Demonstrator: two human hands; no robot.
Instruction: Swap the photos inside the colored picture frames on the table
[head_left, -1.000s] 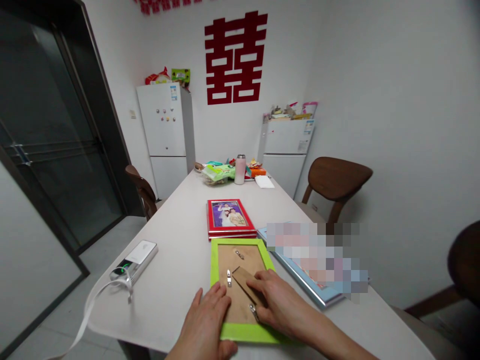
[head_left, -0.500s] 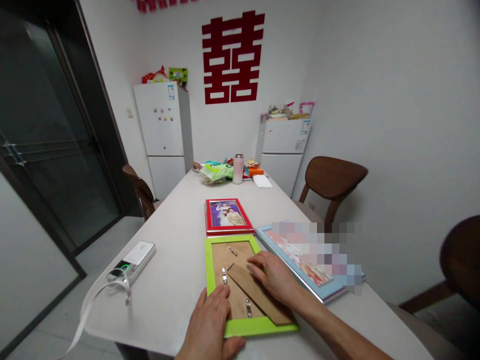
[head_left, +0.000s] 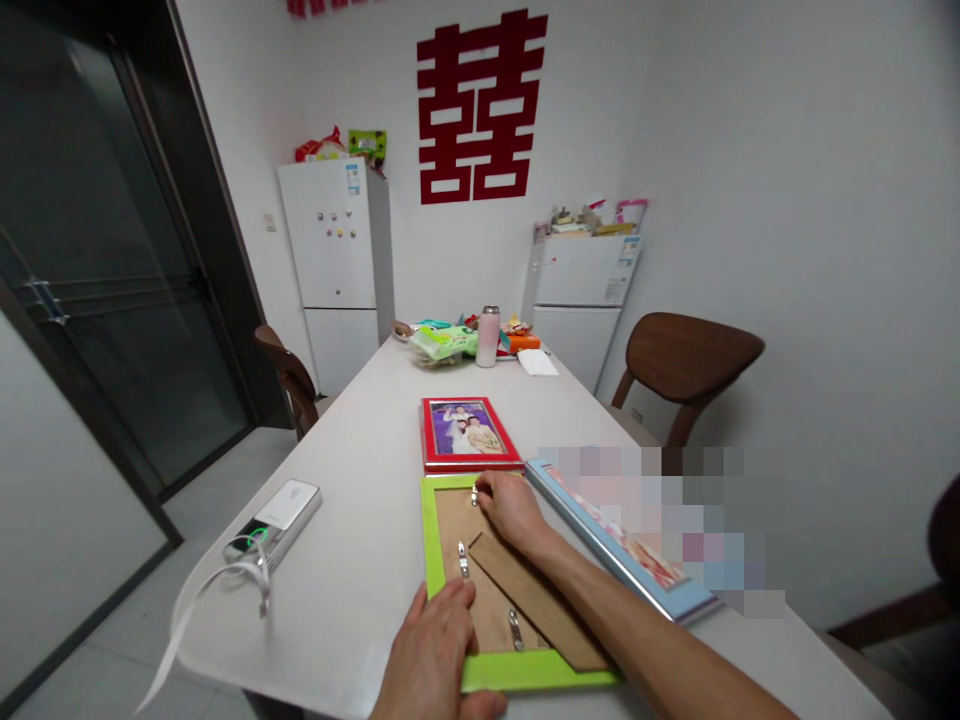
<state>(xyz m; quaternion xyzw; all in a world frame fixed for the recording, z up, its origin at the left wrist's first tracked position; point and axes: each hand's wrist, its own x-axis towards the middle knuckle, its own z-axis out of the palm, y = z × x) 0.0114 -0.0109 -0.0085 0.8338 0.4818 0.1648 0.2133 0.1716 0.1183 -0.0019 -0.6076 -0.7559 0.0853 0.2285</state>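
Observation:
A lime-green picture frame (head_left: 430, 540) lies face down on the table, its brown backing board (head_left: 448, 515) and hinged stand (head_left: 536, 600) upward. My left hand (head_left: 435, 640) holds the frame's near left corner, fingers laid over the side and thumb at the near edge. With bent fingers closed together, my right hand (head_left: 514, 510) is at the metal turn clip (head_left: 474, 495) on the far side of the backing. A left clip (head_left: 463, 560) and a near clip (head_left: 514, 628) also show. My right wrist and forearm cover the frame's right side.
Beyond the green frame lies a red framed photo (head_left: 471, 464); a blue framed picture (head_left: 637, 560), partly blurred, is at the right. A power bank (head_left: 279, 515) with a white cable sits left. Farther back stand a pink bottle (head_left: 487, 338) and snack bags (head_left: 442, 343). Brown chairs (head_left: 690, 355) flank the table.
My right hand has moved from beside the stand to the far clip, which now points more nearly straight along the frame. My left hand stays on the corner. The view has shifted slightly.

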